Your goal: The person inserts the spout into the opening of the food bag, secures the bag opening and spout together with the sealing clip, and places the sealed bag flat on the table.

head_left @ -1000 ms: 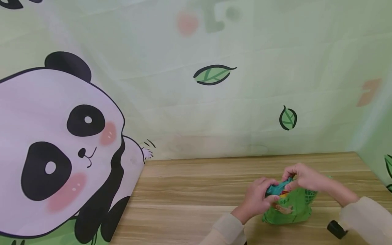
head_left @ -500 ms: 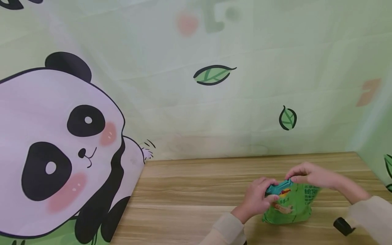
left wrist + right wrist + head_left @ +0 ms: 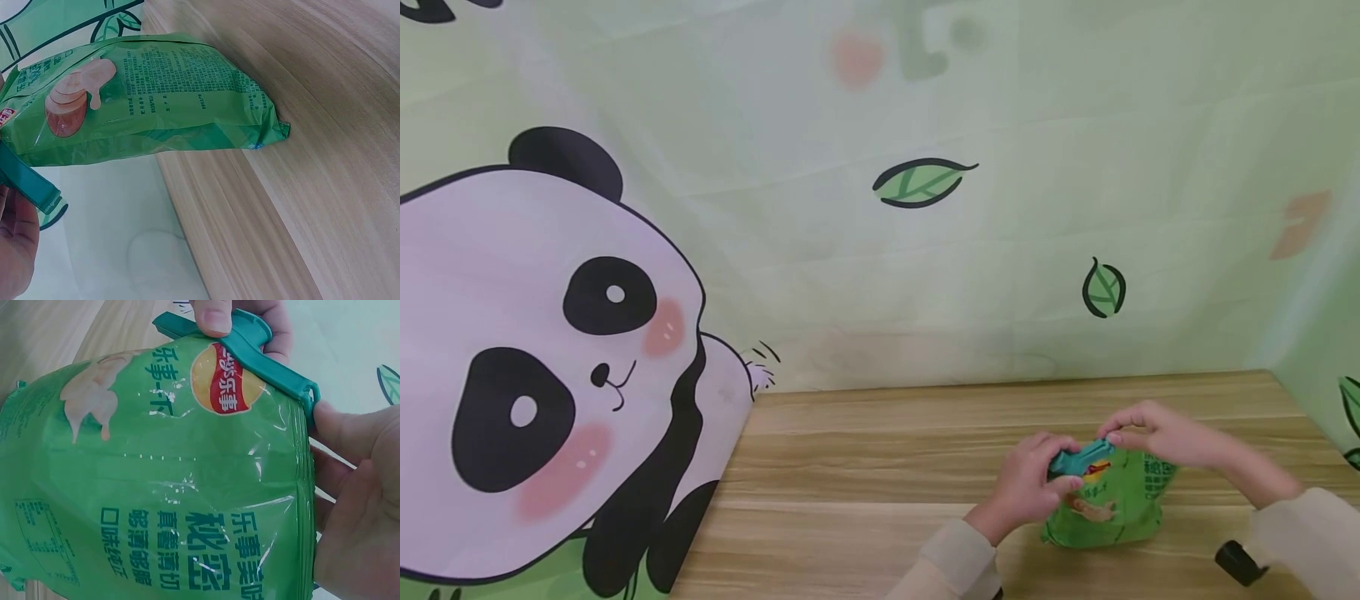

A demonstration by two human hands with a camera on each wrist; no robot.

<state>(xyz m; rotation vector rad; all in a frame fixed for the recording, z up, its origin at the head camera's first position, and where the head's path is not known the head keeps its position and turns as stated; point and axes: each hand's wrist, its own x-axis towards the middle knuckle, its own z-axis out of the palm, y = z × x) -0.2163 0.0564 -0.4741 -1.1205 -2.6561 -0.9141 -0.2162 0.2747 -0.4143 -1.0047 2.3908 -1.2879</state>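
A green potato chip bag (image 3: pixel 1108 508) stands on the table, its printed front towards me. A teal bag clip (image 3: pixel 1084 457) lies slantwise across its top left corner, over the red and yellow logo. My left hand (image 3: pixel 1030 479) grips the clip's left part, thumb in front. At the clip's other end, my right hand (image 3: pixel 1161 433) pinches with its thumb against the tip. In the right wrist view the right fingers (image 3: pixel 334 475) pass behind the bag's top edge, which is partly hidden. Beside the bag's end in the left wrist view shows the clip (image 3: pixel 31 181).
The wood-grain table (image 3: pixel 850 467) reaches back to a pale green cloth backdrop (image 3: pixel 820 275) printed with leaves and a large panda (image 3: pixel 550 333). A small black object (image 3: pixel 1240 562) is at the right sleeve (image 3: pixel 1300 533).
My right hand has shifted right, away from the clip's middle to its far end, uncovering more of clip and logo. The left hand stays on the clip, nearly still.
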